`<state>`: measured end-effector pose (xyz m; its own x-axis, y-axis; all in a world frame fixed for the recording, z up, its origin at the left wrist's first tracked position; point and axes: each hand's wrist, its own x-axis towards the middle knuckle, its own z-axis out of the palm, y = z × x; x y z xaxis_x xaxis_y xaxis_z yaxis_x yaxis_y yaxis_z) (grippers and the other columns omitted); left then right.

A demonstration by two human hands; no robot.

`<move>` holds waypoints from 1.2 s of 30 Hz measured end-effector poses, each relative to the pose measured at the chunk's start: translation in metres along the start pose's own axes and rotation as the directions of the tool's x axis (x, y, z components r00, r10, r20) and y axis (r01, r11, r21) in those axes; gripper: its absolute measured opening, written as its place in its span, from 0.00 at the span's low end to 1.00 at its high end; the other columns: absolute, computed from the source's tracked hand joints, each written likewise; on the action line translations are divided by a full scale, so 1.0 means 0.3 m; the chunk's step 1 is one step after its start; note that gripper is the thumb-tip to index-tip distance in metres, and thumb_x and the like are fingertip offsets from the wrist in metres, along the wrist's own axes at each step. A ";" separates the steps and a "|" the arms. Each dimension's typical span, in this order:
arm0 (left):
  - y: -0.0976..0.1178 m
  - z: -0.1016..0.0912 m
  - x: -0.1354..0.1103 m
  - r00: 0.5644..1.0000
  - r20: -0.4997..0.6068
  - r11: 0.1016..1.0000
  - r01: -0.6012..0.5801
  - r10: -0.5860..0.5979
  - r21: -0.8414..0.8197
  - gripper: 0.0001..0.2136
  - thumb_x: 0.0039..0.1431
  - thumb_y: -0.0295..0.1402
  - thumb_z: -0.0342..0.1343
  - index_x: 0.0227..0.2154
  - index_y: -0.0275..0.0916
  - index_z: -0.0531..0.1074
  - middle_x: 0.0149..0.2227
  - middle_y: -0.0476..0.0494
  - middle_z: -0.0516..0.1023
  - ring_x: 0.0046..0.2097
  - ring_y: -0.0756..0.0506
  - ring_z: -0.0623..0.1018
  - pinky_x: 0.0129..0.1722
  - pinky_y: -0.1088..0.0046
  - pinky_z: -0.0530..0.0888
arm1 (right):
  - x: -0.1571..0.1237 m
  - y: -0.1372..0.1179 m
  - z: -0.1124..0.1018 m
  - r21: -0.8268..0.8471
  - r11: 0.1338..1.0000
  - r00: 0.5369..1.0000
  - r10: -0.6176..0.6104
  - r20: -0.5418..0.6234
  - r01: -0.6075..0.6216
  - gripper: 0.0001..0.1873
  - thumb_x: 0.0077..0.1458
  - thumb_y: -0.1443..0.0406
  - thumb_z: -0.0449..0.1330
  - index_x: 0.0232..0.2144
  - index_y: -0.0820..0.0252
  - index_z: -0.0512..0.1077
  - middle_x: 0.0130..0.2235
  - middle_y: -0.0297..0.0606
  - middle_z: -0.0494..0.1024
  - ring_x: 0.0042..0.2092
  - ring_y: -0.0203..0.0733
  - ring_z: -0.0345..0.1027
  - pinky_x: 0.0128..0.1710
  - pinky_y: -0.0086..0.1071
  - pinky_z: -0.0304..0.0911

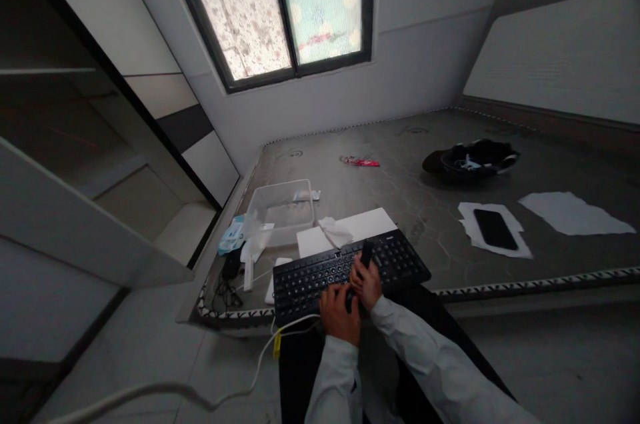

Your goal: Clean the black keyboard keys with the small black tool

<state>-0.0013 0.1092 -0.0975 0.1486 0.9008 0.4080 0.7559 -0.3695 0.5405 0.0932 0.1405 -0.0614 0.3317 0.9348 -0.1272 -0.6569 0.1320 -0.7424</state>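
A black keyboard [305,285] rests tilted across my lap, at the edge of the grey mattress. My right hand [369,285] is closed around a slim black tool [367,253] whose upper end sticks up above the keys; its lower end is hidden, so I cannot tell its exact kind. My left hand [340,312] lies close beside it at the keyboard's front edge, fingers bent over the lower keys and thumb toward the right hand. Something small and dark between the two hands is too hidden to name. Behind the keyboard, a crumpled white tissue [336,232] lies on a white sheet [375,220].
A clear plastic box [280,211] stands at the back left, beside a blue-white packet [231,235] and a black cable [225,294]. A white cable [255,377] runs past my left side. Rightward lie a black cap [470,161], a phone [496,229] on paper, and another paper [575,213].
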 end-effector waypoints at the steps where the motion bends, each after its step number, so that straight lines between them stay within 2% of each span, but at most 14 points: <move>1: -0.004 0.001 -0.002 1.000 -0.003 1.000 -0.008 0.008 0.002 0.12 0.50 0.28 0.57 0.39 0.43 0.74 0.37 0.44 0.72 0.40 0.43 0.70 0.39 0.66 0.65 | 0.000 0.004 0.005 -0.049 0.999 1.000 0.006 0.016 -0.006 0.20 0.45 0.51 0.63 0.26 0.56 0.59 0.12 0.18 0.53 0.12 0.25 0.39 0.10 0.20 0.37; 8: -0.008 0.003 -0.013 0.999 -0.017 0.998 -0.045 0.046 0.051 0.12 0.50 0.30 0.57 0.40 0.41 0.72 0.38 0.43 0.73 0.41 0.43 0.70 0.39 0.66 0.64 | 0.008 0.036 0.003 -0.281 0.957 0.996 -0.084 -0.026 0.073 0.21 0.47 0.49 0.61 0.20 0.59 0.62 0.15 0.25 0.58 0.17 0.29 0.48 0.15 0.25 0.46; 12: 0.001 0.000 -0.013 0.995 -0.055 0.995 -0.077 0.080 0.062 0.11 0.55 0.30 0.52 0.41 0.44 0.72 0.38 0.44 0.73 0.39 0.44 0.70 0.38 0.67 0.63 | 0.023 0.031 -0.024 -0.433 0.891 0.982 -0.178 -0.060 0.136 0.19 0.47 0.50 0.61 0.20 0.60 0.69 0.21 0.32 0.67 0.25 0.35 0.59 0.26 0.28 0.56; 16: 0.004 0.003 -0.011 0.994 -0.072 0.994 -0.078 0.084 0.077 0.12 0.60 0.28 0.46 0.39 0.45 0.73 0.36 0.45 0.73 0.38 0.45 0.70 0.37 0.68 0.62 | 0.024 0.019 -0.026 -0.495 0.860 0.973 -0.203 -0.110 0.124 0.17 0.45 0.51 0.63 0.26 0.59 0.74 0.26 0.34 0.72 0.31 0.40 0.62 0.33 0.31 0.57; 19: 0.000 0.010 -0.014 0.995 -0.064 0.992 -0.063 0.071 0.110 0.11 0.59 0.28 0.47 0.39 0.42 0.73 0.37 0.44 0.73 0.39 0.44 0.69 0.37 0.67 0.62 | 0.013 0.013 0.000 -0.547 0.827 0.974 -0.210 -0.078 0.135 0.17 0.46 0.50 0.61 0.25 0.59 0.73 0.25 0.33 0.71 0.31 0.41 0.62 0.33 0.31 0.57; 22: -0.008 0.015 -0.019 0.997 -0.041 0.992 -0.055 0.060 0.115 0.09 0.54 0.29 0.52 0.38 0.40 0.72 0.37 0.43 0.73 0.39 0.43 0.69 0.37 0.67 0.62 | 0.000 0.012 0.029 -0.612 0.775 0.977 -0.214 -0.022 0.156 0.19 0.48 0.49 0.59 0.25 0.60 0.73 0.26 0.35 0.71 0.31 0.42 0.62 0.34 0.32 0.57; 27: -0.013 0.013 -0.021 0.996 -0.050 0.995 -0.066 0.070 0.076 0.12 0.48 0.30 0.55 0.38 0.40 0.72 0.37 0.44 0.73 0.39 0.43 0.69 0.37 0.67 0.62 | -0.009 0.030 0.033 -0.628 0.766 0.969 -0.236 -0.069 0.141 0.22 0.50 0.48 0.55 0.28 0.62 0.72 0.27 0.36 0.72 0.32 0.43 0.63 0.35 0.34 0.58; 32: -0.016 0.014 -0.018 0.996 -0.056 0.996 -0.073 0.076 0.057 0.11 0.47 0.28 0.55 0.36 0.40 0.72 0.36 0.44 0.73 0.38 0.44 0.69 0.35 0.68 0.61 | -0.003 0.063 0.019 -0.602 0.756 0.940 -0.340 -0.028 0.256 0.18 0.52 0.51 0.56 0.32 0.60 0.72 0.32 0.37 0.74 0.36 0.43 0.65 0.41 0.35 0.59; 36: -0.024 0.022 -0.020 0.994 -0.071 0.996 -0.080 0.083 0.049 0.10 0.47 0.28 0.55 0.35 0.41 0.73 0.35 0.45 0.73 0.36 0.44 0.69 0.34 0.69 0.61 | 0.001 0.081 0.012 -0.566 0.787 0.950 -0.312 -0.021 0.246 0.16 0.52 0.53 0.57 0.30 0.60 0.71 0.29 0.34 0.72 0.34 0.41 0.63 0.39 0.34 0.58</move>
<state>-0.0033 0.1081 -0.1087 0.1656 0.8485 0.5026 0.7721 -0.4286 0.4693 0.0749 0.1450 -0.0771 0.5344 0.8396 0.0973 -0.0523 0.1478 -0.9876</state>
